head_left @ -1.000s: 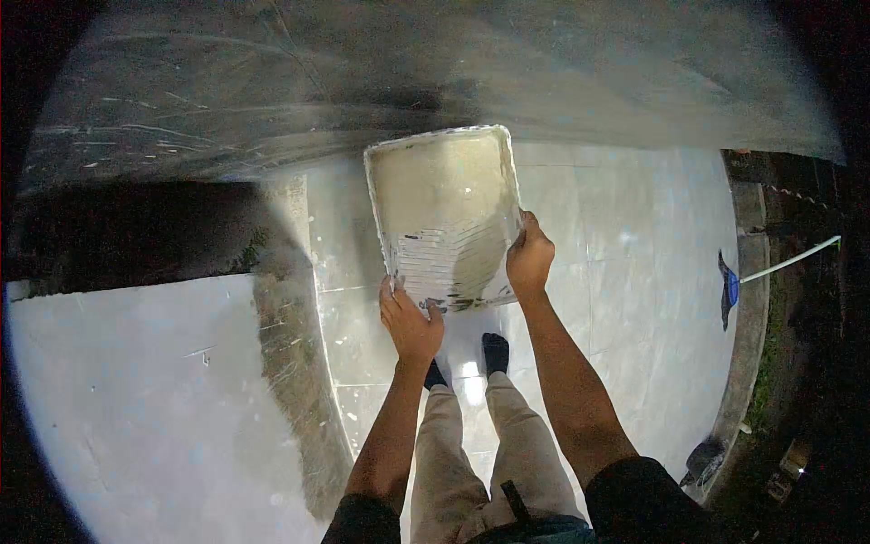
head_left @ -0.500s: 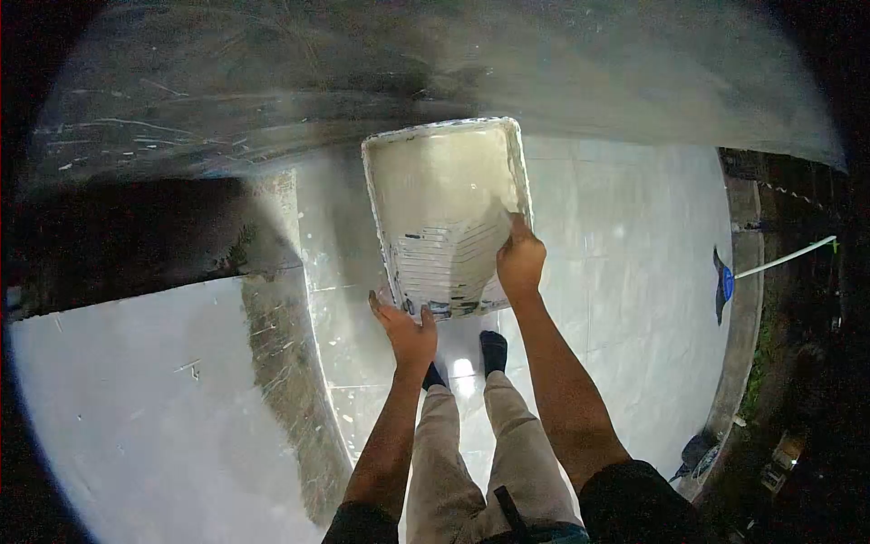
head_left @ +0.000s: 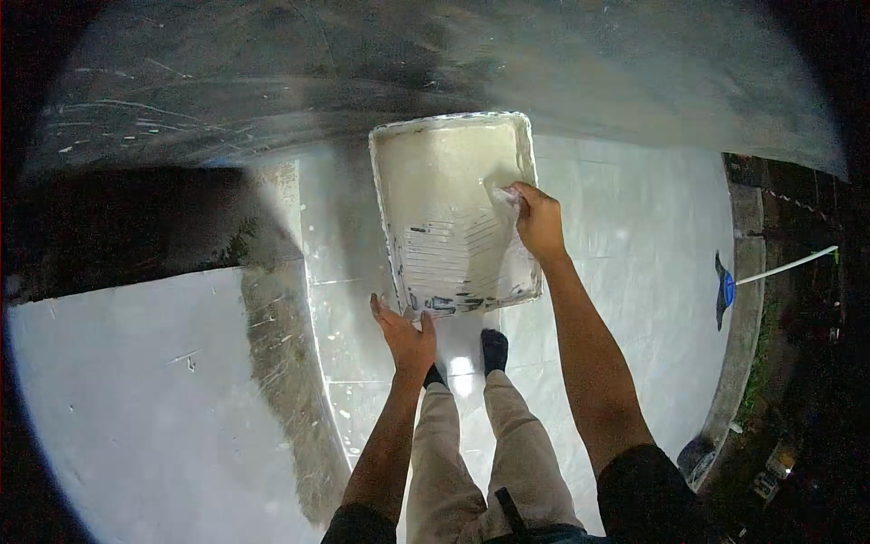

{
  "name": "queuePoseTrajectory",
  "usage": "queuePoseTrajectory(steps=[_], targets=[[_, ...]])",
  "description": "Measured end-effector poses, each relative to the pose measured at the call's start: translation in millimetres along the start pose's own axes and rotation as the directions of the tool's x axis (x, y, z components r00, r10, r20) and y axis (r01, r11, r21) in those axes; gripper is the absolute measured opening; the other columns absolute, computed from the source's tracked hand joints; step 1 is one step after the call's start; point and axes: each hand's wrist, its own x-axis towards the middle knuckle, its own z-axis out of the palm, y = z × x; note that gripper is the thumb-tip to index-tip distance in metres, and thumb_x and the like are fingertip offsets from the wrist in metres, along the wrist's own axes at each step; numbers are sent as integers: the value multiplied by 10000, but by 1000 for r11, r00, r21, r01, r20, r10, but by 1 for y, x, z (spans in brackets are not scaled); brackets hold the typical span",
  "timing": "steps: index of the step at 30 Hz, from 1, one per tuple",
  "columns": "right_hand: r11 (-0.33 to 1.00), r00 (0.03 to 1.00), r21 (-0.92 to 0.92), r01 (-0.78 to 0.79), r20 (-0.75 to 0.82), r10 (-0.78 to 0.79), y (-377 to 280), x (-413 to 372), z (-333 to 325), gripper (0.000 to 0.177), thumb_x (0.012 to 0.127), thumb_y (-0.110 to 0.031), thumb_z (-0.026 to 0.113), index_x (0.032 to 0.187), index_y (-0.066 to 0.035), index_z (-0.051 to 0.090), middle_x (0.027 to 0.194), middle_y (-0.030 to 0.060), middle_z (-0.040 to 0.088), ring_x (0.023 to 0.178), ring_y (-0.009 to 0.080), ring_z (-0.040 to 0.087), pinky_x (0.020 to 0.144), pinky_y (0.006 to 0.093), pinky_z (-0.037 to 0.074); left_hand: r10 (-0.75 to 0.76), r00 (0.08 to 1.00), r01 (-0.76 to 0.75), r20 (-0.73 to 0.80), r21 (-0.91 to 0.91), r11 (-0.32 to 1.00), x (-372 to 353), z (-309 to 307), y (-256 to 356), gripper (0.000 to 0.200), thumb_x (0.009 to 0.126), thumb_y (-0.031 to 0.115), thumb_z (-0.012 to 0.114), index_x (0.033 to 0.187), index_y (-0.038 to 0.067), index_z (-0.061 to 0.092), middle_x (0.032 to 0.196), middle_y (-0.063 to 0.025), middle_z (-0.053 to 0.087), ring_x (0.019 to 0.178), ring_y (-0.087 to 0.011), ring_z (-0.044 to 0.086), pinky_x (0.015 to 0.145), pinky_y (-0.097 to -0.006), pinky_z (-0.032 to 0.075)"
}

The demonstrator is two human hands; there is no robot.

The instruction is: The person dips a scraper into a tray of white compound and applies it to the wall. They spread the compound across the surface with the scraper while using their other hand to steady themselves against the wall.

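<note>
A paint tray (head_left: 438, 263) with a ribbed slope and paint-crusted rim is held out in front of me. Pale cream paint (head_left: 435, 168) lies in its deep far end. My left hand (head_left: 405, 340) grips the near left corner, thumb at the front edge and fingers along the side. Over the tray's right side, my right hand (head_left: 539, 222) is closed in a pinch, its fingertips above the paint. Something small and whitish shows at those fingertips; I cannot tell what it is.
A grey wall (head_left: 362, 54) with pale streaks rises ahead. Underfoot is a white floor (head_left: 625, 263), with a bare rough strip (head_left: 281, 363) to the left. At the right, a blue-headed tool with a white pole (head_left: 784, 266) lies near the floor's edge (head_left: 746, 299).
My right hand has moved up and to the right at the tray's right side, and a whitish bit now shows at its fingertips. The tray has shifted slightly right; my left hand keeps its grip.
</note>
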Motion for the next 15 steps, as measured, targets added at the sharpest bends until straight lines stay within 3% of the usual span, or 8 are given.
queuePoseTrajectory(steps=[2,5,8,10,12,14,15], targets=[[1000,1000,22,22,17,-22,5,1,4,385,716,139,509,1057,13,637,968,243,661,886,403,647,774,436,522,14,1000,-14,4,139,990,-1,-5,4,860,783,21,669,1393,-108,78,1429,-332,169,1342,-470,237,1138,-504,187],[999,999,42,34,30,-36,13,2,8,308,792,120,533,1057,7,640,979,207,680,905,380,658,787,374,529,-18,1000,18,13,-5,1000,0,-3,-3,846,786,8,663,1396,-100,88,1419,-321,192,1334,-448,259,1133,-503,194],[999,996,3,-38,79,37,12,3,6,310,793,113,535,1066,4,635,955,217,678,886,380,661,760,371,530,-12,1000,12,5,28,1000,-1,2,-12,839,786,-10,659,1399,-91,93,1381,-312,262,1328,-419,289,1133,-492,196],[995,996,53,-85,45,83,15,0,8,350,733,103,534,1047,-8,642,892,248,654,814,401,653,706,445,521,-88,996,87,12,83,993,-2,4,-2,830,795,-13,650,1399,-87,85,1374,-305,286,1323,-401,307,1134,-475,197],[987,988,56,-149,42,147,14,-10,12,342,732,90,535,1040,-13,641,867,246,650,804,409,647,701,448,516,-161,987,158,16,136,978,-3,9,-4,822,805,-17,640,1400,-83,78,1367,-298,311,1317,-383,326,1136,-458,197],[976,978,65,-208,37,206,10,-22,15,335,731,78,536,1034,-18,640,843,243,647,795,417,641,695,450,512,-109,991,122,73,-207,971,-3,17,-25,796,841,-2,613,1408,-60,57,1356,-280,355,1287,-353,381,1117,-425,235],[977,980,77,-198,-14,200,8,-29,19,333,732,71,530,1033,-22,640,835,240,647,791,417,639,694,450,512,-109,992,122,70,-205,971,-3,15,-19,796,841,-2,613,1408,-60,57,1356,-280,355,1287,-353,381,1117,-425,235]])
